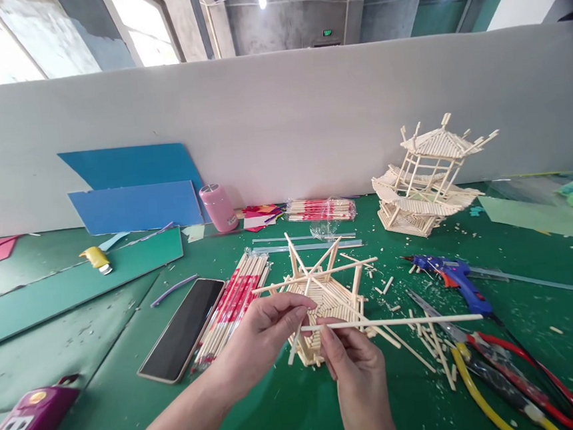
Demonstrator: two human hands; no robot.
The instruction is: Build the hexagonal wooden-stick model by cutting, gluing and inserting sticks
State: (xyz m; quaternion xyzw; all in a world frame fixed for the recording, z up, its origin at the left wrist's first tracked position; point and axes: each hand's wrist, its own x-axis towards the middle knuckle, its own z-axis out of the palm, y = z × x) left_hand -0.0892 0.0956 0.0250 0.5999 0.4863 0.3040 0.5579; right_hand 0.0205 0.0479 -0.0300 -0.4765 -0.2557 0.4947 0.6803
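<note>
- Pinching a long pale stick [401,322] near its left end, the right hand [357,369] has its thumb clamped over it, fingers beneath; the stick points toward the worktop's right edge.
- The left hand [257,341] has thumb and forefinger drawn close together beside that same end, over the stick frame; I cannot tell what, if anything, lies between the fingertips.
- The stick frame [336,297] sits by the middle of the worktop's near edge, just beyond the hands: a many-sided base of packed sticks, with posts rising from it and long sticks crossing star-like above.
- Loose offcuts [428,343] scatter to the right of the frame on the green worktop [264,418].
- Farther right lie a blue glue gun [455,277] and, toward the near right corner, tools with red and yellow handles [500,363].
- Left of the frame rest a bundle of sticks [238,299] with red wrapping and, just beside it, a dark-screened phone [183,331].
- Near the far edge, right of the middle, stands a tiered stick pavilion [440,203]; left of it come a wrapped stick pack [321,210], a pink cylinder [218,209] and blue boards [138,206].
- A purple case [31,421] lies at the near left corner.
</note>
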